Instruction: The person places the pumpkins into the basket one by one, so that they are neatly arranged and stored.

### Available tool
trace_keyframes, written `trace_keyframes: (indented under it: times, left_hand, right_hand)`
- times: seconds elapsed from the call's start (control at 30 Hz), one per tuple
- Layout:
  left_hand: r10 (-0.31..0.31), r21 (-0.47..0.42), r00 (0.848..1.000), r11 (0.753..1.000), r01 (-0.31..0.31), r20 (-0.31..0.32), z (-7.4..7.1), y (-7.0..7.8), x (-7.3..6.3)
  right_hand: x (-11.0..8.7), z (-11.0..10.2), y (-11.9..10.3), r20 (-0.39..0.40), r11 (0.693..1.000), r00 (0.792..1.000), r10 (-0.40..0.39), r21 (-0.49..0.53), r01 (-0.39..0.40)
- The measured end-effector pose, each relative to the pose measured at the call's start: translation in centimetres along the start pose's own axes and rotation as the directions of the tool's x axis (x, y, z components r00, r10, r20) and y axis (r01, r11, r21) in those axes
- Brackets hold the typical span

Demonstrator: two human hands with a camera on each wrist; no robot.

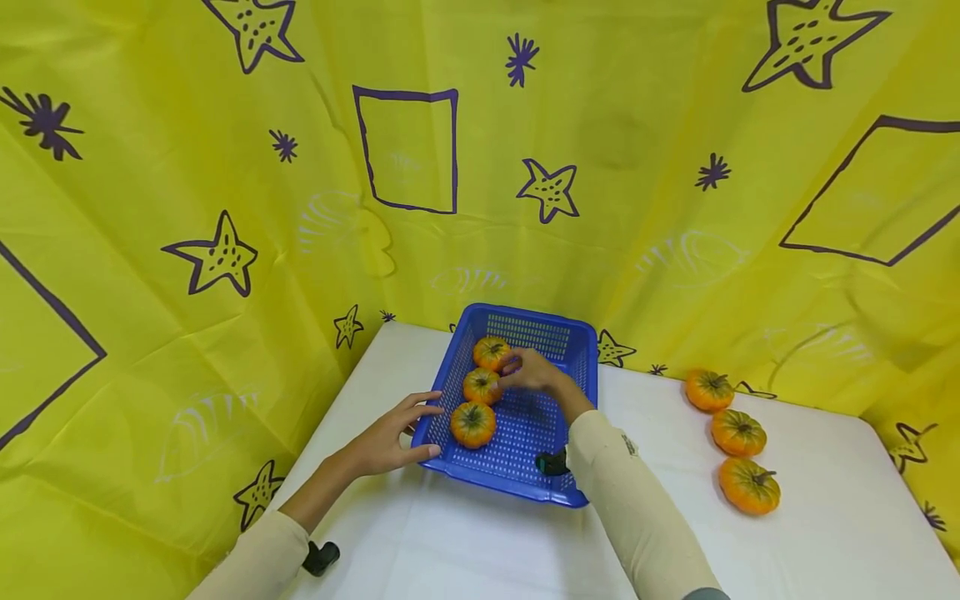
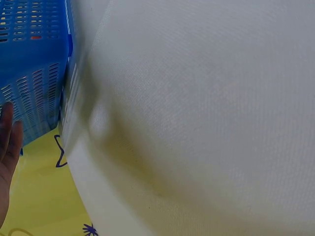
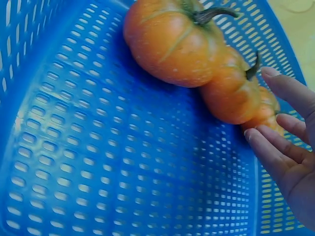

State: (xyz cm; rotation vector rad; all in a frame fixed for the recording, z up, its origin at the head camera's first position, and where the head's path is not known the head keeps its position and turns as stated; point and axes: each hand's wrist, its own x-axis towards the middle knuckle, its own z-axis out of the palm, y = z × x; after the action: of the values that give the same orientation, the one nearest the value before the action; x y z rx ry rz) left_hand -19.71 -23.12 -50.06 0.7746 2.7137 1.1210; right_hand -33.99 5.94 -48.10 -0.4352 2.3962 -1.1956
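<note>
Head view looks forward and down from above; wrist views, closer, share its basket (image 1: pixel 519 429) (left outside, right inside).

Blue basket (image 1: pixel 487 477): we see three orange pumpkins (image 1: pixel 478 386) inside
Left grip (image 1: pixel 386 435): at its left rim
Right grip (image 1: pixel 532 371): beside those pumpkins
White desk (image 1: pixel 825 483): three other pumpkins (image 1: pixel 738 433), right

Legible text, numbers, brands: none showing in the three views. Yellow backdrop cloth (image 1: pixel 630 125) is carrying only drawn marks at the far side and left: dark starfish outlines (image 1: pixel 550 192), spiky bursts (image 1: pixel 522 60), four-sided frames (image 1: pixel 455 154), pale shell-like figures (image 1: pixel 693 258). Right sleeve (image 1: pixel 637 500) is bearing a small patch (image 1: pixel 630 444), possibly printed, appearing too small for reading.
</note>
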Motion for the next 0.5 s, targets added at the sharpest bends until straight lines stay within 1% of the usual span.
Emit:
trace_keyframes:
  times: [0.07, 0.23, 0.4, 0.5]
  left_hand:
    - [-0.001, 0.003, 1.000, 1.000, 0.001, -0.001, 0.0, 0.1, 0.0]
    - [0.000, 0.010, 1.000, 1.000, 0.000, 0.005, 0.1, 0.1, 0.1]
    - [0.005, 0.003, 1.000, 1.000, -0.005, 0.001, 0.0, 0.3, 0.0]
    - [0.000, 0.000, 1.000, 1.000, 0.000, -0.005, 0.0, 0.3, -0.1]
  right_hand:
    - [-0.2, -0.6, -0.1, -0.006, 0.999, 1.000, -0.019, -0.026, 0.019]
    - [-1.0, -2.2, -0.1, -0.025, 0.999, 0.999, -0.040, -0.023, 0.039]
    - [-2.3, -4.1, -0.3, -0.060, 0.998, 0.996, -0.058, -0.042, 0.056]
    - [-3.2, -5.1, -0.5, -0.082, 0.995, 0.993, -0.085, -0.059, 0.081]
